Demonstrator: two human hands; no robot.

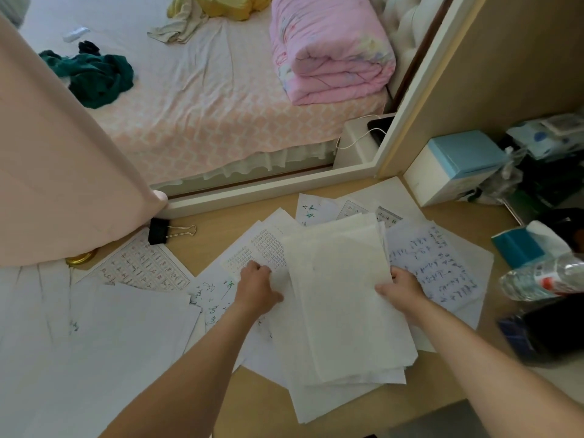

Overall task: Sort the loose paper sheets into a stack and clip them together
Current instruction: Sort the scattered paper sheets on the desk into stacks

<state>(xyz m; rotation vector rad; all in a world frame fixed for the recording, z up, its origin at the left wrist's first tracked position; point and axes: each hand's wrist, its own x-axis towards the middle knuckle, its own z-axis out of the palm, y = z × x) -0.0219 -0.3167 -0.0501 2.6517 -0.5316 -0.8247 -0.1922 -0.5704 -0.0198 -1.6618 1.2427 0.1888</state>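
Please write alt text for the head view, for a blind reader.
The right hand grips a stack of white paper on a desk strewn with loose sheets; the left hand touches a gridded sheet. A binder clip lies apart.

Two arms of one person show, both bare right back to the frame's edge; the left forearm (189, 368) enters from about 7 o'clock, the right forearm (474, 352) from about 4 o'clock; each narrows toward the wrist; the left hand (257, 287) and right hand (399, 289) are bare as well, backs facing the camera; nails too small to make out.
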